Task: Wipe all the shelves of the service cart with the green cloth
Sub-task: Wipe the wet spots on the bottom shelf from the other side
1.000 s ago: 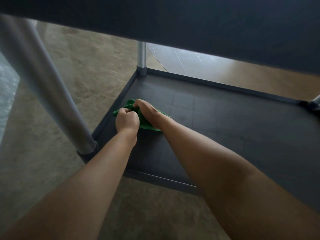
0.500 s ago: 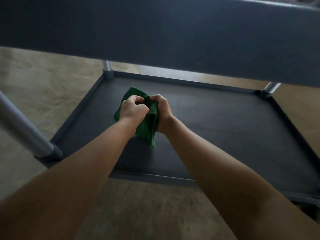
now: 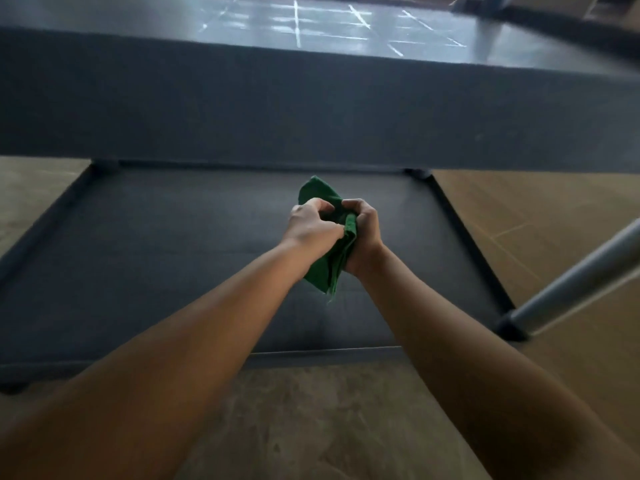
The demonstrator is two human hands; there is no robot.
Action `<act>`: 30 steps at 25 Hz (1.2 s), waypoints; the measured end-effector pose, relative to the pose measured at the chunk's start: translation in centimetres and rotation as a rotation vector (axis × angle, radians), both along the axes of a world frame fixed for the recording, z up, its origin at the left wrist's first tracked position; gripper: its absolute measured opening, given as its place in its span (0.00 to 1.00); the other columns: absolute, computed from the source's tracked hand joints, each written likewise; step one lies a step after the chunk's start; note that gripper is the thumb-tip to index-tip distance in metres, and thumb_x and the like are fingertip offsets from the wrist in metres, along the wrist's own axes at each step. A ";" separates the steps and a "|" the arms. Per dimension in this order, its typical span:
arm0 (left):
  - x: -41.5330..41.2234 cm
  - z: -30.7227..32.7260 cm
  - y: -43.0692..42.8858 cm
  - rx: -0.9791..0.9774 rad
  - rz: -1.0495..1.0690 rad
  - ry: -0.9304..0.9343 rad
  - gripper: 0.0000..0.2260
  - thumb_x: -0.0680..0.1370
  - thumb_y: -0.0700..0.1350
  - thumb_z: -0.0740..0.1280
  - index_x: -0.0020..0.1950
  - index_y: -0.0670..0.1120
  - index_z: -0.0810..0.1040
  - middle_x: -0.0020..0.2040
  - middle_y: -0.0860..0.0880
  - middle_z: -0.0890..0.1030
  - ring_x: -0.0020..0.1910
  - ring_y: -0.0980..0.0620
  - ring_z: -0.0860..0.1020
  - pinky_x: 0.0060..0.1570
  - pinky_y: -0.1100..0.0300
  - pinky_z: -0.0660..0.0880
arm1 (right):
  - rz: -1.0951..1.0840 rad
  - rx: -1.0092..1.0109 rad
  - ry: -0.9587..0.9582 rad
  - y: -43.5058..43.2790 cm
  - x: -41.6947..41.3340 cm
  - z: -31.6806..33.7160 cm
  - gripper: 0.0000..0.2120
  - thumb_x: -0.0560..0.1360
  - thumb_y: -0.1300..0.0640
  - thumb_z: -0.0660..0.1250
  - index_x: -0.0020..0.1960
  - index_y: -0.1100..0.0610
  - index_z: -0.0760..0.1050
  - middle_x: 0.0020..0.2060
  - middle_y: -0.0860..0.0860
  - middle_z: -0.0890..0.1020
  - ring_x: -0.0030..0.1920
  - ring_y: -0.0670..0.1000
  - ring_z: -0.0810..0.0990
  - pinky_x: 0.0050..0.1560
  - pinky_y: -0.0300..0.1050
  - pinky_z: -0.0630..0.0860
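Observation:
The green cloth (image 3: pixel 329 268) is bunched up between both my hands, lifted above the dark bottom shelf (image 3: pixel 156 271) of the service cart. My left hand (image 3: pixel 313 225) pinches its upper part with curled fingers. My right hand (image 3: pixel 363 233) grips the cloth from the right side, and a folded tail hangs down below my wrists. The shelf above (image 3: pixel 311 105) crosses the top of the view, with its glossy top surface showing at the far edge.
A grey metal cart leg (image 3: pixel 571 278) slants up from the bottom shelf's near right corner. Two far corner posts (image 3: pixel 104 166) show under the upper shelf. Stone-like floor (image 3: pixel 329 410) lies in front and wooden flooring to the right.
Both hands lifted the cloth off the left part of the bottom shelf and carried it toward the right-hand middle, bunching it. My view swung right and up, showing the upper shelf's top.

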State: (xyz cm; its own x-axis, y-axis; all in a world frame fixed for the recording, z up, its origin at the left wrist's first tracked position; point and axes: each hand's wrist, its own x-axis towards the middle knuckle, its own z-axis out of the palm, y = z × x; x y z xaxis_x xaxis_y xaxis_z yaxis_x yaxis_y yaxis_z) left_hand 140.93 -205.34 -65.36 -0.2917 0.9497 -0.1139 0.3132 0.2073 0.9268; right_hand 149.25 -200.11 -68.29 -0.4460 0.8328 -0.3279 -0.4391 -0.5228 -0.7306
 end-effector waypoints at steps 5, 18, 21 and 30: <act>8.3 0.1 1.6 -0.008 -0.088 -0.032 0.17 0.71 0.41 0.66 0.60 0.50 0.77 0.56 0.48 0.78 0.49 0.54 0.77 0.36 0.69 0.69 | -0.132 -0.019 -0.027 1.0 8.5 0.7 0.18 0.73 0.50 0.52 0.41 0.60 0.76 0.33 0.55 0.79 0.33 0.55 0.79 0.37 0.40 0.75; 20.0 -2.5 2.2 -0.096 -0.262 -0.329 0.07 0.77 0.38 0.62 0.51 0.46 0.77 0.48 0.44 0.82 0.48 0.46 0.81 0.53 0.47 0.79 | -0.489 0.262 -0.676 1.9 19.9 -0.4 0.21 0.72 0.46 0.52 0.55 0.53 0.77 0.48 0.51 0.79 0.52 0.55 0.79 0.54 0.53 0.73; 17.5 -4.8 1.0 -0.246 -0.223 0.080 0.08 0.76 0.40 0.62 0.53 0.46 0.77 0.53 0.45 0.80 0.53 0.45 0.78 0.53 0.51 0.78 | -0.211 0.339 -1.071 0.9 17.9 -5.0 0.26 0.75 0.48 0.46 0.63 0.60 0.71 0.62 0.58 0.74 0.63 0.57 0.70 0.69 0.57 0.58; 7.2 -4.6 -2.0 -0.362 -0.165 0.298 0.14 0.75 0.37 0.60 0.58 0.45 0.78 0.60 0.45 0.76 0.55 0.47 0.74 0.52 0.58 0.74 | 0.043 0.437 -1.444 -1.1 10.2 -9.3 0.23 0.82 0.53 0.46 0.76 0.54 0.56 0.77 0.53 0.49 0.77 0.55 0.42 0.71 0.58 0.33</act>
